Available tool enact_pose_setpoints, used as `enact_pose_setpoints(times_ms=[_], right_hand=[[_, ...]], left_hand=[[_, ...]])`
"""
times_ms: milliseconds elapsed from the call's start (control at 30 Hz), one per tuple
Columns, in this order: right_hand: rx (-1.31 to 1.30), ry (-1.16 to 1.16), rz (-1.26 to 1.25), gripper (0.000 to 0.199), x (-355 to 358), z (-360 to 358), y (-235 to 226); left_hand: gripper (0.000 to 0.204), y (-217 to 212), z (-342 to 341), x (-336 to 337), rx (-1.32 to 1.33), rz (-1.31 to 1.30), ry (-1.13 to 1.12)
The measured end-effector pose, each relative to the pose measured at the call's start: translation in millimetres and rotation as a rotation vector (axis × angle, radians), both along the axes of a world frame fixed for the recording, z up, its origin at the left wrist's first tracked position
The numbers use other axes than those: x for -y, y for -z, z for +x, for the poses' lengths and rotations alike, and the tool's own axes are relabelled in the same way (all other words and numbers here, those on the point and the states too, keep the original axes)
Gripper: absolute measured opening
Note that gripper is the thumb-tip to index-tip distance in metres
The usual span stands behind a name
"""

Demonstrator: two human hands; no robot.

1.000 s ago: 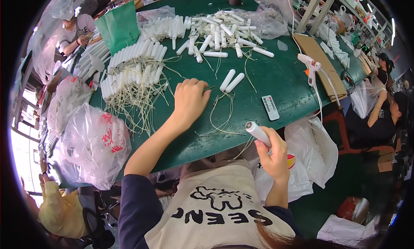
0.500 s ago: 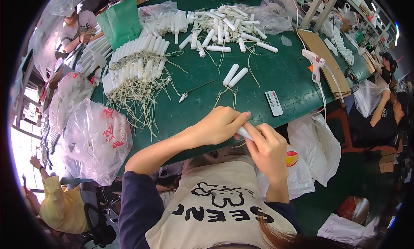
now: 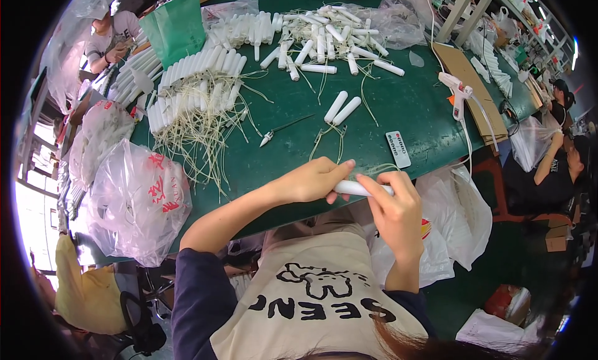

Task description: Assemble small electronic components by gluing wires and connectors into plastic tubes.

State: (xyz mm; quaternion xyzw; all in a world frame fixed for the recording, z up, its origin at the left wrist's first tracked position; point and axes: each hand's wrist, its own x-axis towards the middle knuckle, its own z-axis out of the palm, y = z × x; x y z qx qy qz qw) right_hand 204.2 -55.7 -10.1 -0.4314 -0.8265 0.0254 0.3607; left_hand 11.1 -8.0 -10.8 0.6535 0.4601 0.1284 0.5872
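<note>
Both my hands are at the table's near edge on one white tube (image 3: pixel 356 188), which lies roughly level between them. My left hand (image 3: pixel 316 179) is closed on the tube's left end. The fingers of my right hand (image 3: pixel 398 205) pinch its right part, and thin pale wires loop just above that hand. Beyond my hands, two similar white tubes (image 3: pixel 346 111) lie side by side on the green table (image 3: pixel 280 101), their wires trailing toward me. A white remote control (image 3: pixel 397 149) rests to the right of these tubes.
Rows of wired white tubes (image 3: pixel 196 95) lie at left, and a loose pile (image 3: pixel 333 39) lies farther back. A thin dark rod with a white end (image 3: pixel 268 137) lies midway. At right are a hot glue gun (image 3: pixel 458 92) and cardboard (image 3: pixel 470 80). Plastic bags (image 3: pixel 137 204) flank me.
The tube between my hands has turned more level and shows more of its length. My right hand has shifted slightly right, and wires now show above it.
</note>
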Motion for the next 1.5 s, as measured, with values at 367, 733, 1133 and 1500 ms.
enact_pose_setpoints(times_ms=[367, 733, 1133, 1500], right_hand=[[0.049, 0.024, 0.056, 0.04, -1, -23, -3], [-0.351, 0.028, -0.312, 0.018, 5, -23, 5], [-0.436, -0.135, -0.249, 0.029, -16, -18, 10], [-0.368, -0.022, -0.374, 0.014, -37, -6, 29]], left_hand=[[0.056, 3, -8, -5, 0.178, -0.308, -0.199], [0.035, 3, -37, 9, 0.47, 0.208, -0.032], [0.03, -73, -84, 7, 0.647, 0.53, -0.421], [0.05, -69, -177, -136, -0.781, 0.629, -0.646]])
